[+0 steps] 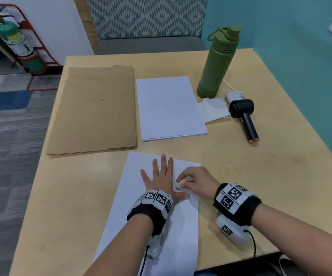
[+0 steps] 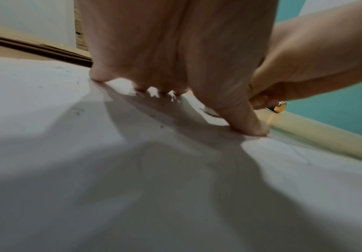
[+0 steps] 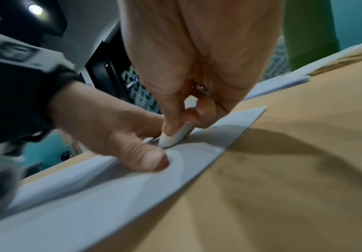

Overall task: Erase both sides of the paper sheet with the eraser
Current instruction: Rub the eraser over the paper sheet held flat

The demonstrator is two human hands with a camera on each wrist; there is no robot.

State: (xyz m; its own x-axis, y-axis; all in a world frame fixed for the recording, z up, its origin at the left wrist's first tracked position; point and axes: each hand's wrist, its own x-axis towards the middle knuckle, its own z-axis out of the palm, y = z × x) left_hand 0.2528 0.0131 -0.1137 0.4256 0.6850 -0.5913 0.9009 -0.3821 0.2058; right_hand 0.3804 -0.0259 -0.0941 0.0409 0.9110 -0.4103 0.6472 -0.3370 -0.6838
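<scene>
We see left hand (image 1: 162, 177) spread wide, flat, pressing paper sheet (image 1: 133, 212); right hand (image 1: 196, 183) at its 3 o'clock pinches white eraser (image 3: 173, 138), tip touching sheet.

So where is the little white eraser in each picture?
Head view: the eraser sits low of centre, pinched by the right hand beside the left hand.
Left wrist view: not visible; the right hand's fingers hide it.
Right wrist view: centre, tip on the paper sheet.
Shared landmark: the left thumb pressing the sheet.
</scene>
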